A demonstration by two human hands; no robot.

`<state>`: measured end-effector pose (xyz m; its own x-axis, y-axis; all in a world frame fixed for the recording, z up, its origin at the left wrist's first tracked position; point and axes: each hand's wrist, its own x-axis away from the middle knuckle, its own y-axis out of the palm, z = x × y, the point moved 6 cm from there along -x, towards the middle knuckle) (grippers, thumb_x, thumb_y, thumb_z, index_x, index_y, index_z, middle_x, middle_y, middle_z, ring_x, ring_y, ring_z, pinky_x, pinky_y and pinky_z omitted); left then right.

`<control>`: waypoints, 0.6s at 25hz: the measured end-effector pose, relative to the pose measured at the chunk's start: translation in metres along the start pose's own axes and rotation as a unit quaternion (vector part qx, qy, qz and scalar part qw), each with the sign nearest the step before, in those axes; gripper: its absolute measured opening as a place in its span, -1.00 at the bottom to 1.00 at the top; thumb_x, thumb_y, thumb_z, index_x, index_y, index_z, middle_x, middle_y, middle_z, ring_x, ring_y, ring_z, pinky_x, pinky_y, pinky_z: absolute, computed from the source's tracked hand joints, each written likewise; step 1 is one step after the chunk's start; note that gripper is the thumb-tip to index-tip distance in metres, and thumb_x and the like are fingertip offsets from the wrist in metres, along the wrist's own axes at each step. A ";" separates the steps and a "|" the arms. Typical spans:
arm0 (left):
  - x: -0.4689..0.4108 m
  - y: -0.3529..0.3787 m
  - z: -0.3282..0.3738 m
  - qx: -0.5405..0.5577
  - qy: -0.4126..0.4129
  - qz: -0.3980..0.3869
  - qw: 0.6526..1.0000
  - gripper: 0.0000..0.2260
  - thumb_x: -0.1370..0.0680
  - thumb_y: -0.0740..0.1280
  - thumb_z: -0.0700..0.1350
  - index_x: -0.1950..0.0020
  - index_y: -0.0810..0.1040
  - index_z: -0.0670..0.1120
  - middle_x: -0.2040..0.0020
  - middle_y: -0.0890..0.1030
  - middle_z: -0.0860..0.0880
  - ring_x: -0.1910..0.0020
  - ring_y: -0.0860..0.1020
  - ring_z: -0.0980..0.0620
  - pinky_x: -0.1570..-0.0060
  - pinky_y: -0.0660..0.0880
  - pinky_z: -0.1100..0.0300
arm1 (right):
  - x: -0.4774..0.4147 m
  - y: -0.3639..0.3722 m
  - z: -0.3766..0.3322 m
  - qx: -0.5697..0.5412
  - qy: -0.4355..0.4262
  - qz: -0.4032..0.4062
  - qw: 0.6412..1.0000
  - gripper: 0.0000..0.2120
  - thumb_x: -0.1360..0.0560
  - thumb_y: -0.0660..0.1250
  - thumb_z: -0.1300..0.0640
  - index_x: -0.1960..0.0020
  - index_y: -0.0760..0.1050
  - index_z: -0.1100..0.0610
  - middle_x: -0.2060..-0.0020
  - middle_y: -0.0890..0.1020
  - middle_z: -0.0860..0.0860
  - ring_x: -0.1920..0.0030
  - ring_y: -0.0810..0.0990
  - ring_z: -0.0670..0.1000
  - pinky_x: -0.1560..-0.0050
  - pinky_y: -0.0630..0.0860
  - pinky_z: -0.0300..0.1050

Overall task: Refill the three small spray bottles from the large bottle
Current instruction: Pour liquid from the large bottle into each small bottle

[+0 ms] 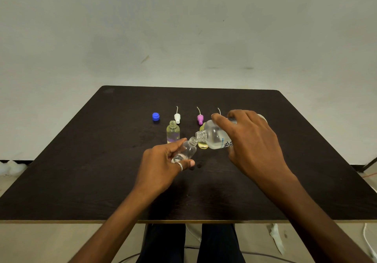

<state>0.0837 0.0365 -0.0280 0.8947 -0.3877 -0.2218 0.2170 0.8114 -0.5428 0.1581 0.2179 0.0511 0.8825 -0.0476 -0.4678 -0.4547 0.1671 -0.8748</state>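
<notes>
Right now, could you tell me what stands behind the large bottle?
A small yellowish bottle stands behind the large bottle, only its left edge and base showing. A thin tube shows; the right hand hides its head.

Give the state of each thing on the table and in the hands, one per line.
large bottle: uncapped, tilted, mouth at the clear small bottle's mouth
clear small bottle: open, tilted, little liquid inside
standing small bottle: upright, open
yellow small bottle: partly hidden
blue cap: off, lying loose
white spray top: off, lying
pink spray top: off, lying
left hand: holds clear small bottle
right hand: holds large bottle
</notes>
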 end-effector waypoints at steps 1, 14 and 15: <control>0.000 0.000 0.000 0.001 0.000 0.000 1.000 -0.37 -0.33 0.61 0.00 -0.37 0.52 0.13 -0.19 0.67 0.11 -0.06 0.60 0.33 -0.08 0.46 0.46 | 0.000 0.000 0.000 0.002 0.000 0.001 1.000 -0.19 -0.24 0.61 0.14 -0.40 0.35 -0.07 -0.21 0.55 0.09 -0.23 0.49 0.17 -0.08 0.55 0.11; 0.001 0.000 0.001 0.017 0.006 0.005 1.000 -0.40 -0.33 0.62 -0.02 -0.34 0.54 0.15 -0.14 0.68 0.16 -0.04 0.62 0.33 -0.16 0.54 0.32 | 0.001 -0.002 0.000 0.012 0.001 0.008 1.000 -0.21 -0.23 0.59 0.16 -0.39 0.36 -0.07 -0.19 0.56 0.08 -0.21 0.50 0.16 -0.05 0.53 0.08; 0.001 -0.001 0.002 0.018 0.007 0.005 1.000 -0.40 -0.33 0.62 -0.03 -0.34 0.55 0.15 -0.14 0.68 0.16 -0.04 0.62 0.34 -0.16 0.54 0.31 | 0.001 -0.001 0.000 0.013 0.001 0.009 1.000 -0.21 -0.24 0.59 0.16 -0.39 0.36 -0.07 -0.19 0.56 0.08 -0.21 0.50 0.16 -0.06 0.53 0.08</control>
<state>0.0854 0.0361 -0.0267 0.8917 -0.3849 -0.2383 0.2219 0.8304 -0.5110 0.1598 0.2176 0.0518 0.8744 -0.0464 -0.4830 -0.4666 0.1927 -0.8632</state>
